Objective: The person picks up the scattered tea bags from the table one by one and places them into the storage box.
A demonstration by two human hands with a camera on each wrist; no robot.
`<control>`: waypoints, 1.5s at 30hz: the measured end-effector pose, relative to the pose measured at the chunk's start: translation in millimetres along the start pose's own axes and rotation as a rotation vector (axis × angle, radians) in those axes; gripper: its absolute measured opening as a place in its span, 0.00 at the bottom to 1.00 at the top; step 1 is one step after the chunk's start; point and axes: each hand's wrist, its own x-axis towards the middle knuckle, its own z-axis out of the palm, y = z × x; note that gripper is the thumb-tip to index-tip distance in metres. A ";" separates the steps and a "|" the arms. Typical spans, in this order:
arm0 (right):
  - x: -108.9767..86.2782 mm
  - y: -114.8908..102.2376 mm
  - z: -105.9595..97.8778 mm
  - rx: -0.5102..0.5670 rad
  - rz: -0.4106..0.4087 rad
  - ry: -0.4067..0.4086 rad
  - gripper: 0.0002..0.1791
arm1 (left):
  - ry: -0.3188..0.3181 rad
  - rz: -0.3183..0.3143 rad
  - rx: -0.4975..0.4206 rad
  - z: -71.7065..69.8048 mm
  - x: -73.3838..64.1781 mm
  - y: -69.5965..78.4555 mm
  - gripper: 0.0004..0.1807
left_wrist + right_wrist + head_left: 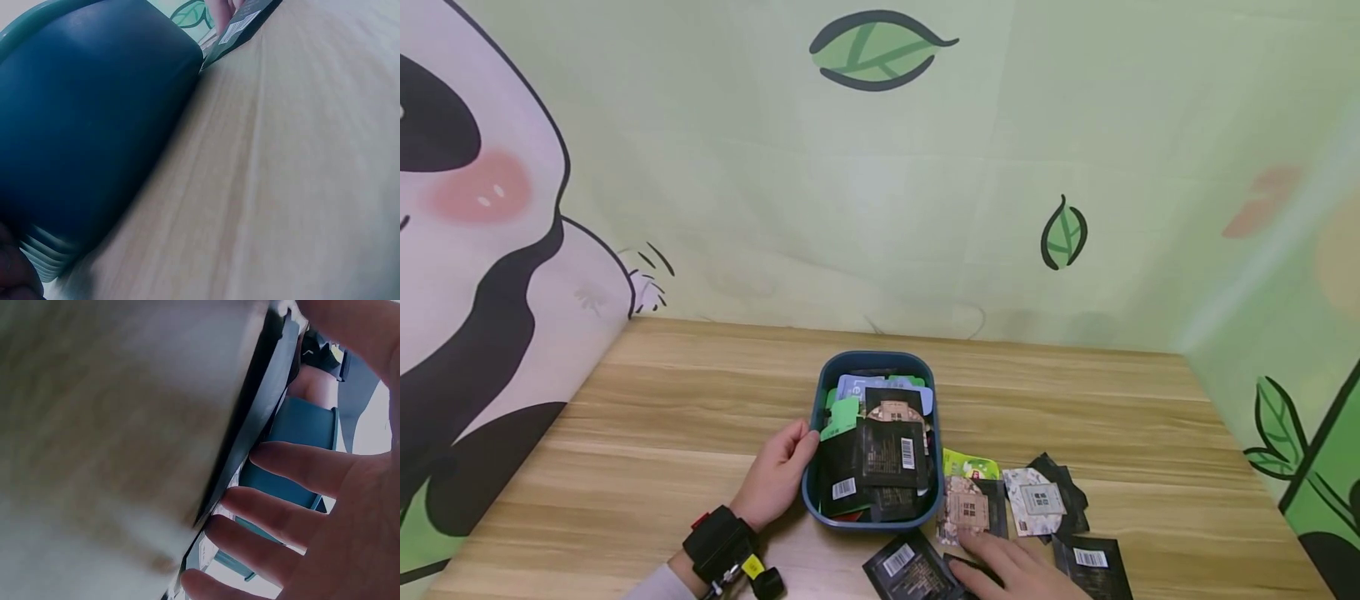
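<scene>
A dark blue plastic bin [812, 492] stands on the table, filled with black sachets [891, 454], green pieces [841, 417] and a pale lilac packet [859, 386]. My left hand [781, 471] grips the bin's left side, thumb at the rim. In the left wrist view its fingers [15, 269] show only at the lower corner, beside the bin wall [94, 119]. To the right of the bin, my right hand [1011, 571] touches black sachets lying flat. Its fingers [306, 465] are spread and nearly straight in the right wrist view, tips against a dark sachet edge [250, 431].
Loose sachets lie right of the bin: a green-yellow one [972, 465], a pink-and-black one [967, 508], a white-patterned one [1033, 502], and black ones [1093, 567]. Another black sachet [910, 571] is below the bin. A printed backdrop [880, 208] rises behind the wooden table [700, 375].
</scene>
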 end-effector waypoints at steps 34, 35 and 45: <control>20.9 2.6 -12.1 0.275 0.030 0.010 0.33 | 0.005 -0.003 -0.003 0.3 0.2 0.1 0.13; 21.8 2.7 -12.2 0.273 0.025 0.021 0.33 | 0.006 -0.002 -0.003 0.2 0.2 0.0 0.14; 30.7 5.0 -23.3 0.326 0.044 -0.044 0.33 | 0.006 -0.017 -0.002 0.3 0.6 -0.7 0.14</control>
